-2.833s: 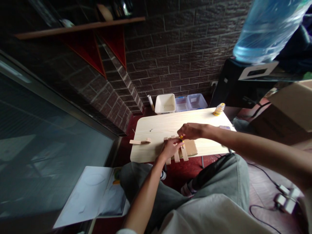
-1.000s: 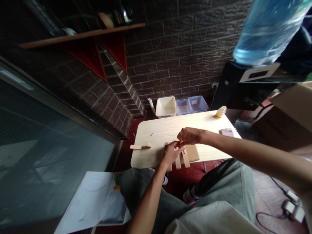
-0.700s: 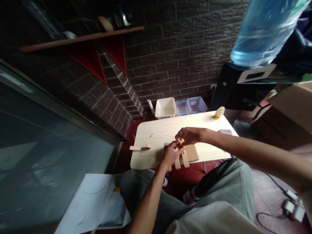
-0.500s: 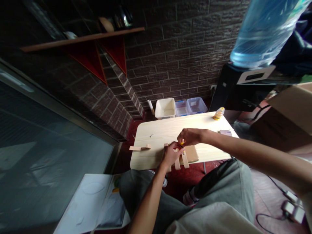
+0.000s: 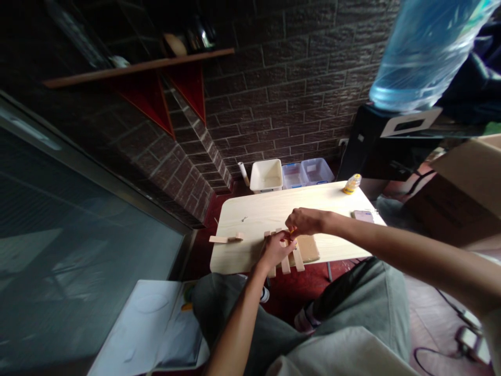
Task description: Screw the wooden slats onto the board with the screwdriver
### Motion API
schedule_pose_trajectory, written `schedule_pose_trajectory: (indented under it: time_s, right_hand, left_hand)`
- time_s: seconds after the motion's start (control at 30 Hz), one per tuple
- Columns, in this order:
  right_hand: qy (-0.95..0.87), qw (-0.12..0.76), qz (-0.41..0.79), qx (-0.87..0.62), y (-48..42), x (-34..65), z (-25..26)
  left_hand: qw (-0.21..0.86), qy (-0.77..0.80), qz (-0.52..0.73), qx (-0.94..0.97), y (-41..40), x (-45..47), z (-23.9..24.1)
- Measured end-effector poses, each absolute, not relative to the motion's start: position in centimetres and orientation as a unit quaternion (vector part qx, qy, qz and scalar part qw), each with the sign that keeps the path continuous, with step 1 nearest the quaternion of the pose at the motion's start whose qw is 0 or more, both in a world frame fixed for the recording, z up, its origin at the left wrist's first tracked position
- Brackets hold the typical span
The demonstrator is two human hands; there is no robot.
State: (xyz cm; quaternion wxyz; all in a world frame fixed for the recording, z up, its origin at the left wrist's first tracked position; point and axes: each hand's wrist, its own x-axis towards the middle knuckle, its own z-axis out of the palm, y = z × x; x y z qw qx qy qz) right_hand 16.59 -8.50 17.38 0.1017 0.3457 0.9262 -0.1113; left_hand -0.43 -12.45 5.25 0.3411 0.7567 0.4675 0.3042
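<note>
My right hand (image 5: pixel 306 221) is closed around a small yellow-handled screwdriver (image 5: pixel 293 232), mostly hidden by the fingers and pointing down. Just below it, the thumb and fingertips of my left hand (image 5: pixel 277 247) come together near the tool's lower end; what they pinch is hidden. Both hands are over a piece made of several pale wooden slats (image 5: pixel 298 258), whose ends stick out past the table's near edge. Small dark hardware shows on the right slat, close to my left thumb. Under the slats lies a flat tan block (image 5: pixel 310 248).
On the pale wooden table (image 5: pixel 258 209) are a joined wooden piece (image 5: pixel 226 238), small metal bits (image 5: pixel 244 219), a yellow-and-clear bottle (image 5: pixel 352 184) and a phone (image 5: pixel 363 215). Behind it stand a white bin (image 5: pixel 266 176) and clear plastic bins (image 5: pixel 316 171). A cardboard box (image 5: pixel 462 183) is at right.
The view has shifted slightly. My right hand has turned a little over the screwdriver, hiding more of its yellow handle. My left hand stays in place on the slats.
</note>
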Motion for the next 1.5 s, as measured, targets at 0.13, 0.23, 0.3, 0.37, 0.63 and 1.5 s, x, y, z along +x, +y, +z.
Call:
schedule_pose_trajectory:
  time_s: [0.13, 0.23, 0.3, 0.37, 0.63, 1.5]
  right_hand:
    - [0.923, 0.101, -0.109, 0.356, -8.7, 16.3, 17.2]
    - [0.919, 0.101, -0.105, 0.366, -8.9, 16.1, 17.1]
    - [0.917, 0.097, -0.099, 0.375, -9.0, 16.0, 17.2]
    - [0.915, 0.092, -0.102, 0.380, -9.1, 16.1, 17.2]
    - [0.947, 0.106, -0.057, 0.297, -8.9, 16.9, 16.3]
    - [0.924, 0.106, -0.065, 0.362, -9.5, 15.9, 16.9]
  left_hand:
    - [0.333, 0.468, 0.304, 0.760, -12.5, -0.6, 5.1]
    - [0.335, 0.475, 0.319, 0.748, -12.5, -0.6, 4.9]
    - [0.341, 0.476, 0.331, 0.740, -12.6, -0.5, 4.9]
    - [0.348, 0.476, 0.342, 0.731, -12.6, -0.5, 4.8]
    - [0.371, 0.482, 0.337, 0.719, -12.5, -0.3, 4.9]
    - [0.357, 0.492, 0.345, 0.716, -12.9, -0.6, 4.1]
